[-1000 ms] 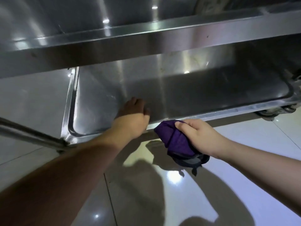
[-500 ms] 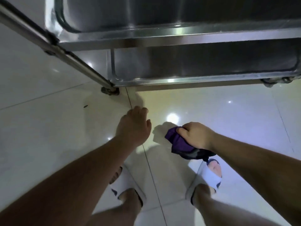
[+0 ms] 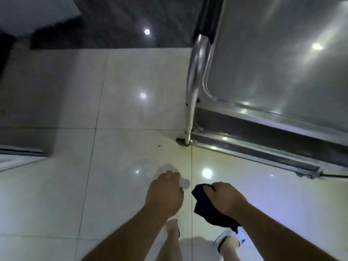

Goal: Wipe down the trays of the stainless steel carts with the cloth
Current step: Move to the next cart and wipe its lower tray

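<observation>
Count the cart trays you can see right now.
2. The top tray fills the upper right; a lower tray shows as a strip beneath its near edge. Others may be hidden underneath.

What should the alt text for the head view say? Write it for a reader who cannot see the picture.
Seen from above, the person's right hand grips a bunched dark cloth over a glossy tiled floor, clear of the stainless steel cart at upper right. The left hand hangs beside it holding nothing, with sandalled feet below.
</observation>
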The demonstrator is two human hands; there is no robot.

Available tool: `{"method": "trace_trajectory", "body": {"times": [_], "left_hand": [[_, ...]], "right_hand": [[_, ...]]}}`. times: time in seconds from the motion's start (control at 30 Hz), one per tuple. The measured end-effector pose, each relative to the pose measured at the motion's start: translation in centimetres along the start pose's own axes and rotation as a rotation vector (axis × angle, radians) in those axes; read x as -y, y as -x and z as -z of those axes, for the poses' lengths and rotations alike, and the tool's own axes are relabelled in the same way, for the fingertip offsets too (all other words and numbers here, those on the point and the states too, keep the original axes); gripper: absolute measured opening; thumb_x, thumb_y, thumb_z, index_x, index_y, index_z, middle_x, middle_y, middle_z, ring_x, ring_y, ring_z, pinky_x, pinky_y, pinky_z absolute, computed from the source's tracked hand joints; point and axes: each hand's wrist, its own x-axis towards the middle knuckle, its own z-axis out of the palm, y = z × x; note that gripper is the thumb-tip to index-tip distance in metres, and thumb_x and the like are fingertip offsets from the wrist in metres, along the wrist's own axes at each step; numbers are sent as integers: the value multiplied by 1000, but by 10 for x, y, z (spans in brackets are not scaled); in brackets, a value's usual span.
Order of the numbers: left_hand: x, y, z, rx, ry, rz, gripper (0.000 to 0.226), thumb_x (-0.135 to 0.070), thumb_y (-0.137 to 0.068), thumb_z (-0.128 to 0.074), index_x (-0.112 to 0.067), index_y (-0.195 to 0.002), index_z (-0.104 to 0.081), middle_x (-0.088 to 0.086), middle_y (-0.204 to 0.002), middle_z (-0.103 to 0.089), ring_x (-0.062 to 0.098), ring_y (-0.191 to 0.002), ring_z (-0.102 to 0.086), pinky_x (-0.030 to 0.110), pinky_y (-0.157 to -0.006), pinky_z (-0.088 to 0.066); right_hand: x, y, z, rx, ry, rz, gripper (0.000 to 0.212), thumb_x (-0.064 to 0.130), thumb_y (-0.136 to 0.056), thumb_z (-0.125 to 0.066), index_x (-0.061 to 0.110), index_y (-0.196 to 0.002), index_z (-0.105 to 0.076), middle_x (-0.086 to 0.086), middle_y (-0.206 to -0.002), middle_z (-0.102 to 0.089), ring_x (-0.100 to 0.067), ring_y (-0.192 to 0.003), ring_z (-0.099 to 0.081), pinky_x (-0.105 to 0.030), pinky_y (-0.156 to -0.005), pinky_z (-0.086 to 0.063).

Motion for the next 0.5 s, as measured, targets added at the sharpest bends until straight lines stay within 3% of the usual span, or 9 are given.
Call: {"method": "trace_trajectory", "body": {"times": [0.27, 0.37, 0.5], "left_hand": [[81, 99, 175, -191, 102, 110, 45, -38, -107, -39, -21, -149, -41, 3, -144, -47, 22, -126, -50, 38, -102, -46], [103, 124, 215, -241, 159, 133, 45, -39, -107, -39, -22, -150, -42, 1, -144, -48, 22, -125, -51, 37, -101, -47], [126, 135, 259, -309, 204, 167, 44, -40, -107, -40, -24, -147, -44, -1, -143, -50, 21, -122, -53, 38, -99, -49]], "right_hand": [[186, 112, 113, -181, 137, 175, 47, 48, -107, -32, 17, -91, -65, 2, -79, -62, -11, -72, -58, -29, -66, -41], [242, 141, 135, -237, 84, 264, 49, 46, -107, -35, 12, -98, -69, -7, -87, -70, -19, -80, -66, -32, -73, -50], [302, 155, 158, -206, 0, 328, 54, 50, -106, -38, 6, -92, -66, -13, -85, -69, -28, -83, -67, -34, -65, -43]]}}
